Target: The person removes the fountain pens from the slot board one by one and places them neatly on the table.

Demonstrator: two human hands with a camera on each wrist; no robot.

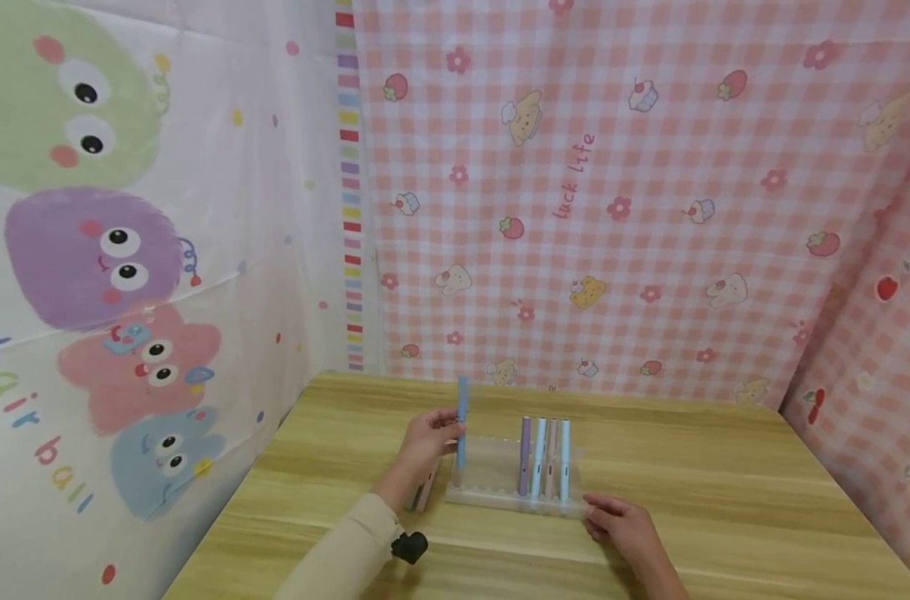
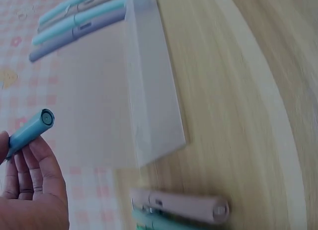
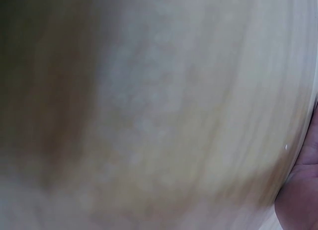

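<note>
A translucent plastic pen rack (image 1: 492, 497) stands on the table, holding a purple pen (image 1: 525, 457), a pinkish-brown pen (image 1: 552, 458) and light blue pens (image 1: 565, 458) upright towards its right end. At the rack's left end, my left hand (image 1: 427, 442) pinches a blue pen (image 1: 462, 417) upright between thumb and fingers. In the left wrist view the round end of this blue pen (image 2: 31, 131) faces the camera. My right hand (image 1: 626, 529) holds the rack's front right corner with its fingertips. Only part of the right hand (image 3: 300, 197) shows in the right wrist view, without the rack.
Left of the rack, a pinkish-brown pen (image 1: 427, 490) lies beside a green pen (image 2: 159, 221), partly hidden by the left arm. The wooden table (image 1: 710, 467) meets a pink checked cloth (image 1: 650, 250) behind and a white printed cloth (image 1: 252, 208) at left.
</note>
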